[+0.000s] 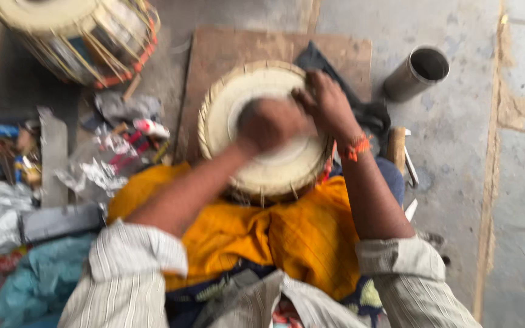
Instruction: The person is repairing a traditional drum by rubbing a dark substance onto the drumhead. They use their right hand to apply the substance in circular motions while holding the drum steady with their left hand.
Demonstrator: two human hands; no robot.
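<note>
second drum point(74, 36) stands far left by scattered tools | my left hand point(268, 124) fisted, pressing the drum point(262, 130) skin on my lap | my right hand point(326, 100) pinches its rim | skin on, work unfinished | metal tube point(417, 73) right

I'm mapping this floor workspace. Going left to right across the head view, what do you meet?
Crumpled teal cloth → left hand on round cream drumhead → right hand → open grey metal cylinder.
</note>
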